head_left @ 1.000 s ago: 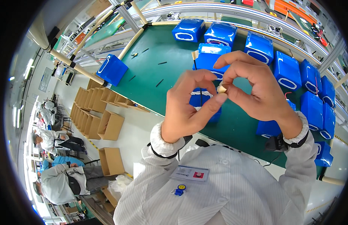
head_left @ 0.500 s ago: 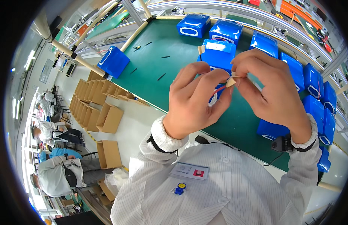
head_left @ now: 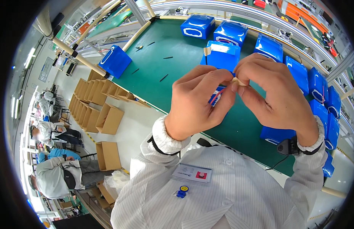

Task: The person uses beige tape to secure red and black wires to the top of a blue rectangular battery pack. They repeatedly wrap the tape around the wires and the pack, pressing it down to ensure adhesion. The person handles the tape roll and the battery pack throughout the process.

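Note:
My left hand [head_left: 201, 101] is closed in a pinch on a red wire [head_left: 217, 96], close to its end. Against it, the fingertips of my right hand [head_left: 274, 91] are pinched on a small cream piece of tape [head_left: 240, 82] at the wire's end. Both hands meet over a blue shrink-wrapped battery pack [head_left: 222, 56], which they partly cover. From this pack a black wire with a cream-wrapped end [head_left: 207, 52] stands up, left of my fingers. How the tape sits around the wire is hidden by my fingers.
More blue battery packs [head_left: 198, 26] line the far and right sides of the green table [head_left: 146, 57]; one pack [head_left: 115, 61] sits at its left corner. Short black scraps [head_left: 164, 78] lie on the table. Cardboard boxes [head_left: 109, 119] and people [head_left: 58, 171] are off to the left.
My fingertips have drawn closer together around the cream tape, and less of it shows. My right hand has tilted slightly. The packs and scraps lie as before.

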Available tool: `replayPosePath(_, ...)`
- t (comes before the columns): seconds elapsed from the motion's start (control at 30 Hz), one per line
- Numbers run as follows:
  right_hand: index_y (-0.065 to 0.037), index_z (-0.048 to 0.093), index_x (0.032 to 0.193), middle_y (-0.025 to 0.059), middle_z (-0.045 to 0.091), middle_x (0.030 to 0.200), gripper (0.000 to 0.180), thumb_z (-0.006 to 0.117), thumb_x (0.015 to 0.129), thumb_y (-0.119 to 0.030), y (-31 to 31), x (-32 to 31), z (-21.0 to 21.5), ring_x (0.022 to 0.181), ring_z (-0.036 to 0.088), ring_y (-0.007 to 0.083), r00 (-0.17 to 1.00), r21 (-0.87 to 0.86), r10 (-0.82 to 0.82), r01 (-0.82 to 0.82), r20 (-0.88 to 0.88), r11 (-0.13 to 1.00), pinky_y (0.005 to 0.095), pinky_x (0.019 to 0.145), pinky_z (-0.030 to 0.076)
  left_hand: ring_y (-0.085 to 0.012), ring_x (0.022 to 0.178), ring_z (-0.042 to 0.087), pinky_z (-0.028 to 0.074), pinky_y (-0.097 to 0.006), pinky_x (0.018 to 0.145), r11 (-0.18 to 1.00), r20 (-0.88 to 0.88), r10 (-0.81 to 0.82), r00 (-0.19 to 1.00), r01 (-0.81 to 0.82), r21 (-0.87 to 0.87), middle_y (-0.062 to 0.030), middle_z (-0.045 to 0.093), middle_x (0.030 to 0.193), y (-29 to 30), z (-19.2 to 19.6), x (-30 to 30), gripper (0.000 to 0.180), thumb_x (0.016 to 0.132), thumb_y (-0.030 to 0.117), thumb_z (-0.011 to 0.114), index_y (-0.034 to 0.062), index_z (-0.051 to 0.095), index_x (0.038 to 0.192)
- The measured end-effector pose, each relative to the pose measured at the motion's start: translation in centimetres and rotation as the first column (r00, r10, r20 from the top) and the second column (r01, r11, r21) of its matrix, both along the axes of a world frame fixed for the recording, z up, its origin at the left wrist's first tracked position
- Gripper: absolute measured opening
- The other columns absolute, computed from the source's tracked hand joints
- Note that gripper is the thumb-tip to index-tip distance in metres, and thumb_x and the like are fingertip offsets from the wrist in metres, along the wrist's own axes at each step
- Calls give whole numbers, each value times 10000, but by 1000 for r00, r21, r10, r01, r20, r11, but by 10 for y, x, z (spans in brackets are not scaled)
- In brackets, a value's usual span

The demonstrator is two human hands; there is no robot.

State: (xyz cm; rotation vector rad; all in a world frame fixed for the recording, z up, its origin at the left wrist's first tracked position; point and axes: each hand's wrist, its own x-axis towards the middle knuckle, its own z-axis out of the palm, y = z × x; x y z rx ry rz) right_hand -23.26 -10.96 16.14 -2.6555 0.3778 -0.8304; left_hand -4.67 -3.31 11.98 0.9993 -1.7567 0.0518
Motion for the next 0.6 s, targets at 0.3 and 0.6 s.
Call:
replayPosePath(0.3, -30, 526, 801, 127, 611, 864, 169, 661, 709, 14, -2, 1, 5, 831, 586, 323, 999, -72, 12, -16, -44, 997, 380, 743, 441, -258, 778, 678, 554, -318, 651, 996, 130, -38, 991, 48, -81, -129, 705, 846, -4, 4, 8, 225, 694, -12, 710, -32, 693, 918)
replayPosePath(0.6, -37, 546, 796, 108, 607, 838, 154, 665, 706, 4, -3, 2, 7, 822, 582, 307, 996, 26, 7, -5, -85, 1000, 373, 736, 417, -213, 714, 694, 551, -288, 634, 999, -5, -40, 999, 40, -4, -147, 694, 839, -3, -3, 8, 209, 744, -42, 648, -47, 692, 948)
